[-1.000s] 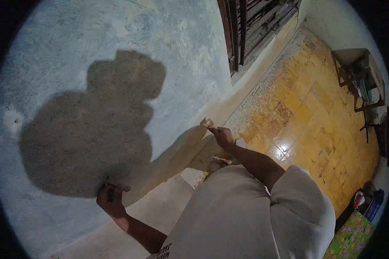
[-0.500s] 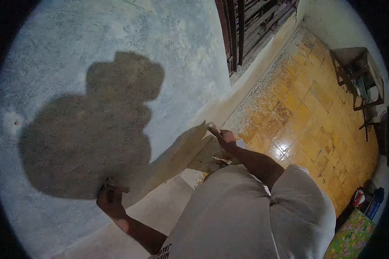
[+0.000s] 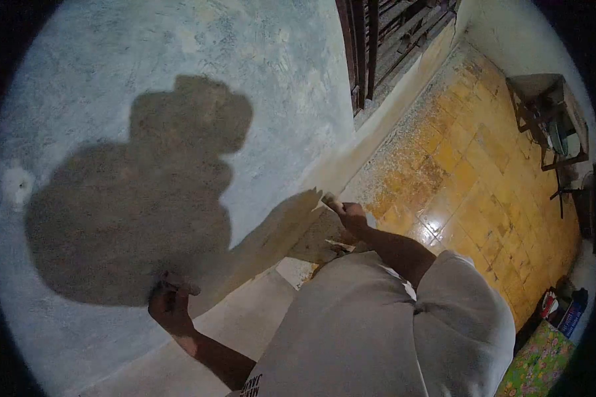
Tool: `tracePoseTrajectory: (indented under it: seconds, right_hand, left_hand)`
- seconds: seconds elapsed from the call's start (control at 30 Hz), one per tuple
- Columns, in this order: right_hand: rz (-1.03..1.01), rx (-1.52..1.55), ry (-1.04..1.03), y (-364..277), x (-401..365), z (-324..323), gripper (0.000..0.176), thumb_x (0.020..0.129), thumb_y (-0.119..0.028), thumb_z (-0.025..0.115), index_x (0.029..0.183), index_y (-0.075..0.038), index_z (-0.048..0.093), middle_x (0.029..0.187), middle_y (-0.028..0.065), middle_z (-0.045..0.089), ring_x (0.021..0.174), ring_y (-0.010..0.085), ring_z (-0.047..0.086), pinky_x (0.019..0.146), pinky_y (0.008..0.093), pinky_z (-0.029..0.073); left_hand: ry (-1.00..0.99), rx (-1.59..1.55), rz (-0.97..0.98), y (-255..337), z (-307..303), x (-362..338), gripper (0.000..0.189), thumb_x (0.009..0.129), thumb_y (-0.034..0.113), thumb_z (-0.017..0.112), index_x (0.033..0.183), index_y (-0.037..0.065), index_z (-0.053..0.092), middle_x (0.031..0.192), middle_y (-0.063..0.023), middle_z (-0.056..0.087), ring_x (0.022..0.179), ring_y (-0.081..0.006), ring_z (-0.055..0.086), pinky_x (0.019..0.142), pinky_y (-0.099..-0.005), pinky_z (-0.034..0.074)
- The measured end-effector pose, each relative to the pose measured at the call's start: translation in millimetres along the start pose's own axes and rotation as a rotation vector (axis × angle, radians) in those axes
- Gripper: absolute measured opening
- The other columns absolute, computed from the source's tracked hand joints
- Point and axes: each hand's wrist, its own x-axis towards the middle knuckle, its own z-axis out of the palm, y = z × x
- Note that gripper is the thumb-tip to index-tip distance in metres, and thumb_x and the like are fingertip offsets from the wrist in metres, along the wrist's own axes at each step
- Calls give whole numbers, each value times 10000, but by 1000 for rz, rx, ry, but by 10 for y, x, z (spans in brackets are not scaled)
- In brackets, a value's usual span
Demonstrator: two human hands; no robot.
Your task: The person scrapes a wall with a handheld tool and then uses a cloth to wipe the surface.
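Observation:
My right hand [image 3: 354, 218] is closed around the handle of a small scraper or brush [image 3: 332, 200]. The tool's pale end is at the lower edge of the blue-grey wall [image 3: 291, 79], where the paint gives way to bare beige plaster [image 3: 334, 169]. At the lower left, in shadow close to the wall, my left hand [image 3: 170, 309] has its fingers bent together. Something small and dark shows at its fingertips, too dim to name. A large shadow of my head and body falls across the wall between the hands.
A barred window [image 3: 394, 49] stands at the top. Yellow floor tiles [image 3: 470, 172] lie to the right, with a wooden rack [image 3: 556, 126] holding dishes by the far wall. A green flowered cloth [image 3: 540, 360] and a blue packet [image 3: 574, 311] are at the lower right.
My right hand has shifted slightly right and down, and more of its tool shows at a different angle. My left hand has hardly moved.

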Motion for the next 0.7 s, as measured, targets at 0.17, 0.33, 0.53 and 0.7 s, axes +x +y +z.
tracePoseTrajectory:
  seconds: [0.17, 0.33, 0.53, 0.7]
  right_hand:
    - [71, 195, 108, -597, 208, 83, 605, 812, -539, 484, 588, 23, 472, 460, 60, 377, 473, 154, 393, 470, 350, 351]
    - [40, 101, 6, -462, 116, -42, 574, 816, -504, 503, 596, 24, 458, 483, 82, 393, 478, 161, 391, 471, 360, 346]
    - [-93, -19, 65, -40, 239, 129, 584, 797, -537, 494, 693, 35, 548, 548, 137, 453, 508, 238, 417, 517, 395, 374]
    - [58, -21, 63, -434, 380, 15, 584, 817, -505, 490, 628, 47, 503, 483, 119, 423, 482, 192, 386, 505, 383, 363]
  left_hand:
    - [28, -125, -54, 164, 55, -10, 66, 668, 36, 620, 715, 5, 585, 623, -41, 590, 573, -155, 542, 620, -298, 454]
    - [13, -142, -37, 112, 63, 5, 79, 700, 64, 618, 713, -1, 575, 632, -52, 588, 566, -158, 555, 605, -294, 455]
    - [-24, -132, -5, -40, -8, 7, 110, 699, 90, 629, 716, -4, 574, 622, -38, 579, 573, -139, 554, 581, -277, 450]
    - [-32, -27, 43, 5, 22, 58, 137, 714, 111, 640, 734, -8, 576, 627, -33, 580, 585, -141, 561, 592, -275, 456]
